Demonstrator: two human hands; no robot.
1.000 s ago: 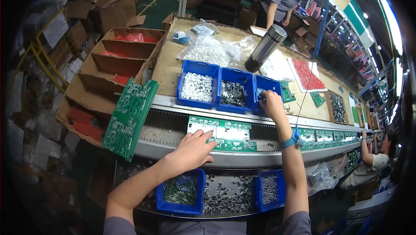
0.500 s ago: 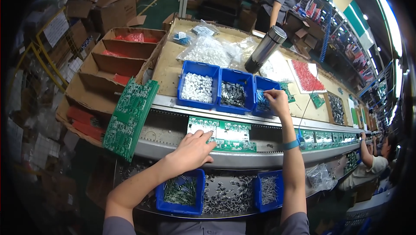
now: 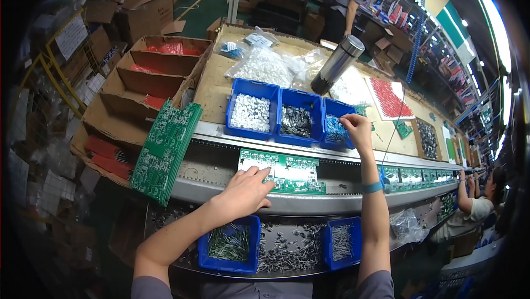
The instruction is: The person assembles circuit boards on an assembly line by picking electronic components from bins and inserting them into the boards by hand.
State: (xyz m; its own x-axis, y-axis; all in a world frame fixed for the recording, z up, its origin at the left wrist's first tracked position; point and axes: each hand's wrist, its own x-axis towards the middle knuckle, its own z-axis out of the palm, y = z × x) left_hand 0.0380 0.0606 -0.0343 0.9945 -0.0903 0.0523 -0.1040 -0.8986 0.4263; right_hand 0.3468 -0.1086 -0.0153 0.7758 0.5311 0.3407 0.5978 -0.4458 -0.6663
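My left hand [image 3: 243, 190] lies over the left part of a green circuit board [image 3: 302, 186] on the conveyor rail, fingers spread and fingertips touching it. My right hand [image 3: 360, 132] is at the right edge of a blue bin [image 3: 333, 106] that holds small blue components [image 3: 334, 126]. Its thumb and index finger are pinched together; whatever lies between them is too small to make out. To the left stand a bin of dark metallic parts [image 3: 296, 119] and a bin of white connectors [image 3: 250, 112].
A stack of green boards [image 3: 165, 150] leans by a divided cardboard box [image 3: 118, 112]. A steel flask [image 3: 338, 64] stands behind the bins. Nearer me are bins of green-tinted leads [image 3: 229, 244] and silver pins [image 3: 343, 242], with loose components [image 3: 291, 246] between. Co-workers are farther off.
My right hand has drawn back slightly right and nearer me, toward the bin's right edge. My left hand stays on the board. The co-worker at the back has shifted.
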